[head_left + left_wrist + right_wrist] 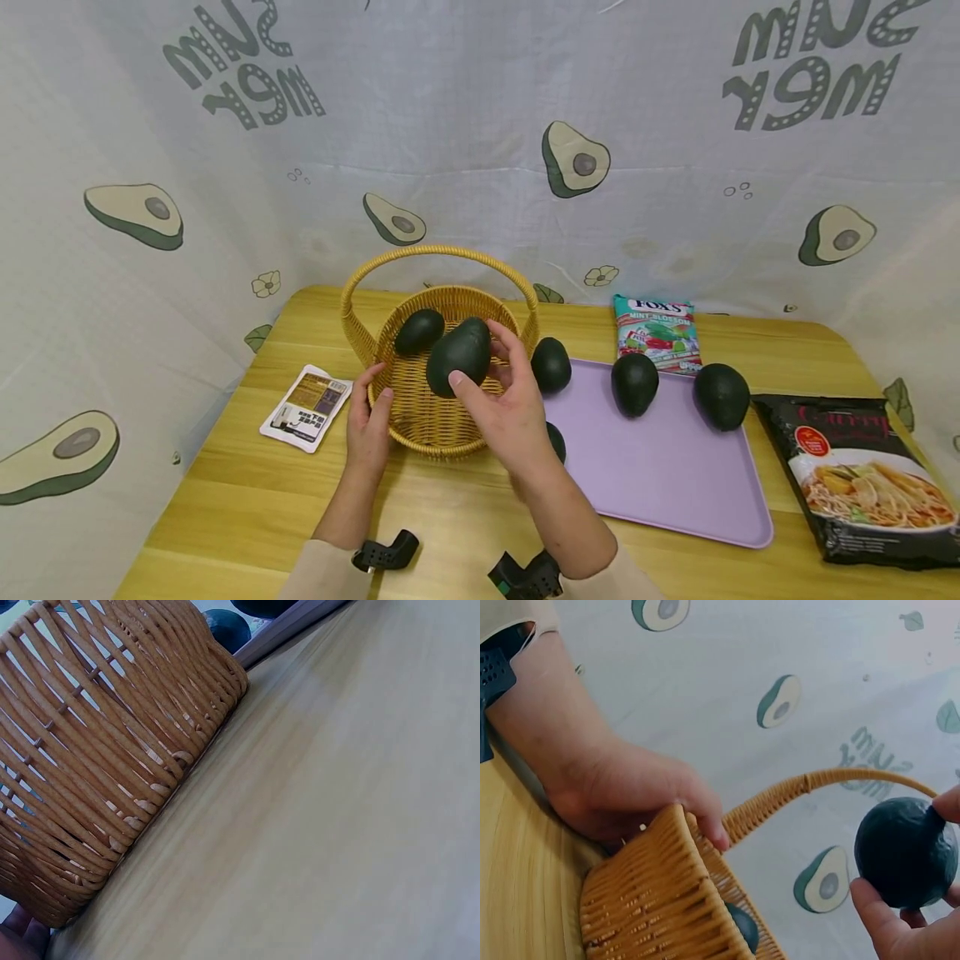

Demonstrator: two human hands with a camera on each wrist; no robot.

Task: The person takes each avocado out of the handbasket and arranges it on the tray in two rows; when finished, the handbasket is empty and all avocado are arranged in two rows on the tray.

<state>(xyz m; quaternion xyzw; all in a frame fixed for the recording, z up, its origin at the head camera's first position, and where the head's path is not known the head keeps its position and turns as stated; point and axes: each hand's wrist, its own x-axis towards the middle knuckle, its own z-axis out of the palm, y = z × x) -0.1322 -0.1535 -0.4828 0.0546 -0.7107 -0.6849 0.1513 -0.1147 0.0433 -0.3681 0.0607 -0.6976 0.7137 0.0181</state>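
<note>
My right hand (516,408) holds a dark green avocado (459,358) between thumb and fingers, raised over the wicker basket (442,450). In the right wrist view the same avocado (906,851) shows beside the basket's handle. My left hand (367,429) grips the basket's left rim, and the right wrist view shows that hand (641,791) with its thumb hooked over the edge. Inside the basket, toward the back left, lies another avocado (419,332). The left wrist view is mostly taken up by the basket's woven side (112,735) and the tabletop.
A lilac tray (675,475) right of the basket carries several avocados (634,384), one partly hidden behind my right wrist. Behind it lies a FOX'S candy bag (656,329). A black noodle packet (862,475) is at far right, a white pouch (306,408) left of the basket.
</note>
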